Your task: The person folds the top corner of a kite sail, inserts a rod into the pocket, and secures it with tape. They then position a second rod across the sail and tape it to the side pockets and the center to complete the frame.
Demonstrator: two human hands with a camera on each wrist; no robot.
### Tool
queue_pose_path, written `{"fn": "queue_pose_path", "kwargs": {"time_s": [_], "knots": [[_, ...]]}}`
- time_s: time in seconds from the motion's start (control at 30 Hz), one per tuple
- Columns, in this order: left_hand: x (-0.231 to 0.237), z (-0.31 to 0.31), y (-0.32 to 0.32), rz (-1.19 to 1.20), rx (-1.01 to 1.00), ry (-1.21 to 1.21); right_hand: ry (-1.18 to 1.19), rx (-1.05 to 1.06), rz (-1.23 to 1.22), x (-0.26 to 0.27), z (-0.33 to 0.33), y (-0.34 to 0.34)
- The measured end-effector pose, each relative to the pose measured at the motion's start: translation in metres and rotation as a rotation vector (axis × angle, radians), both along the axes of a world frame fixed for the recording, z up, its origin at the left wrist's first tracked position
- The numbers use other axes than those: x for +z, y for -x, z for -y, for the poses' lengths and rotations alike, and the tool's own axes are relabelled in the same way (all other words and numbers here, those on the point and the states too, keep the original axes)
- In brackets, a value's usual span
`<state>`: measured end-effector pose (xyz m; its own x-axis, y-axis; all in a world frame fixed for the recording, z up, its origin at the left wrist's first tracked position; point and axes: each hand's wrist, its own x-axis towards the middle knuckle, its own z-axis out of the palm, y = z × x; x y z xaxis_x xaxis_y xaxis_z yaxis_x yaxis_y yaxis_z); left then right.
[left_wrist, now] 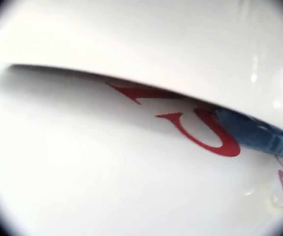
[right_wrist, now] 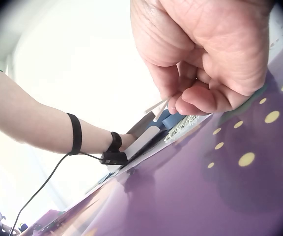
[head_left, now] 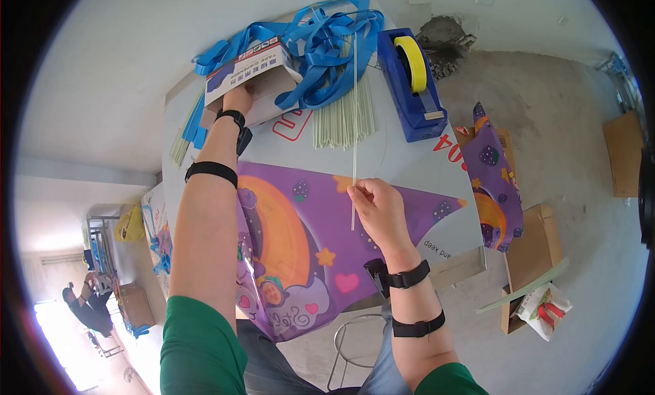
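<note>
In the head view my left hand (head_left: 239, 99) reaches into an open cardboard tape dispenser box (head_left: 254, 66), its fingers hidden inside. My right hand (head_left: 379, 209) pinches thin pale sticks (head_left: 354, 159) between thumb and fingers; they stretch away from me over the table, and two ends (right_wrist: 156, 111) show in the right wrist view. Under that hand lies a purple printed plastic sheet (head_left: 314, 210) with an orange moon, stars and hearts. A bundle of similar sticks (head_left: 341, 122) lies beyond the sheet. The left wrist view shows mostly white surfaces with red print (left_wrist: 215, 137).
Blue ribbon (head_left: 327, 57) is heaped behind and beside the box. A blue tape dispenser (head_left: 416, 88) with yellow tape stands at the back right. Right of the table, another purple sheet (head_left: 490, 170) hangs over a cardboard box (head_left: 535, 245). A stool (head_left: 341, 347) stands below the table's near edge.
</note>
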<state>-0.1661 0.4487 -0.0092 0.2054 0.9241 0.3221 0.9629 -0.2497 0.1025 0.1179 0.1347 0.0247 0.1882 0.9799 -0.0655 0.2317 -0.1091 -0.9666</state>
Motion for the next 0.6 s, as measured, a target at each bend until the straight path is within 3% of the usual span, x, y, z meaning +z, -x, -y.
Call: {"fn": "queue_pose_path", "kwargs": {"time_s": [0.23, 0.47, 0.6], "knots": [[-0.010, -0.011, 0.005, -0.195, 0.092, 0.007, 0.017, -0.003, -0.008, 0.001, 0.001, 0.000], [-0.012, -0.011, 0.005, -0.203, 0.134, 0.075, 0.041, -0.004, -0.027, 0.005, 0.000, 0.000], [-0.017, -0.010, 0.007, -0.080, 0.194, 0.108, -0.034, -0.011, 0.041, 0.000, 0.000, -0.001]]}}
